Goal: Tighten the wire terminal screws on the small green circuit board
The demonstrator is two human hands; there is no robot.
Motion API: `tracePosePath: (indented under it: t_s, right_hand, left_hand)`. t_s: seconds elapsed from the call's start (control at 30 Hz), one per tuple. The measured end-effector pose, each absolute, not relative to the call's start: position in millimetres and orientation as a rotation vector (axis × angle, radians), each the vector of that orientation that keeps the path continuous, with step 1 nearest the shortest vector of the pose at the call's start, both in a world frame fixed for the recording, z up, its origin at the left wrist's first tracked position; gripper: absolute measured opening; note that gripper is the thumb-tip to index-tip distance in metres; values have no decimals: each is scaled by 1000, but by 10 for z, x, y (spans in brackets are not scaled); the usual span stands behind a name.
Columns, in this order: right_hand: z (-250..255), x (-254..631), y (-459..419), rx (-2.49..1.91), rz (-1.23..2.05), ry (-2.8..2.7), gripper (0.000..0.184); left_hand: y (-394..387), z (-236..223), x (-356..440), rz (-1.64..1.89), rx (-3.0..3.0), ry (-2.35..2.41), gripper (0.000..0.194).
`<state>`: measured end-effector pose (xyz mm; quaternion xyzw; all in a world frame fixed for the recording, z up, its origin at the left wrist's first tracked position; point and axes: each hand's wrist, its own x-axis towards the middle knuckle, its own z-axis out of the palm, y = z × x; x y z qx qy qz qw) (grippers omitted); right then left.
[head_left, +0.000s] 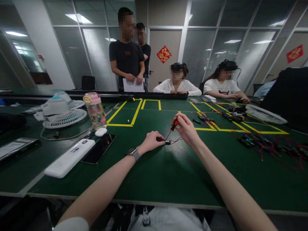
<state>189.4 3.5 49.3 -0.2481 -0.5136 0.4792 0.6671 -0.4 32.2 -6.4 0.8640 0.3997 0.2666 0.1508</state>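
My right hand [185, 128] is closed around the orange-and-black handle of a screwdriver [174, 124]. The thin shaft slants down to the left, its tip at or just over a small dark connector [167, 142] with light-coloured terminals. Red and dark wires run from that connector toward the right. My left hand [151, 141], with a watch on its wrist, pinches the connector's left end against the green table [148, 177]. Whether the tip sits in a screw is too small to tell.
To the left are a white power bank [70, 158], a black phone [99, 149], a pink-lidded bottle [95, 111] and a white fan [62, 112]. Wired connectors lie piled [275, 144] on the right. Yellow tape [119, 125] marks the table. Two people sit opposite; others stand behind.
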Motion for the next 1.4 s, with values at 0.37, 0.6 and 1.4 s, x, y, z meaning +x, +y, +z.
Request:
tracePosePath:
  t_s: [0.37,0.6,1.4]
  right_hand:
    - [454,1934,90,-600,1014,-1153,31]
    - [485,1925,56,-644,923,-1252,24]
    - [459,1891,39,-652,828,-1244,28]
  left_hand:
    - [304,-37,8,723,2485,1210,19]
    - [280,-13,6,710,2484,1216,21]
    - [279,-19,3,727,2451,1211,26]
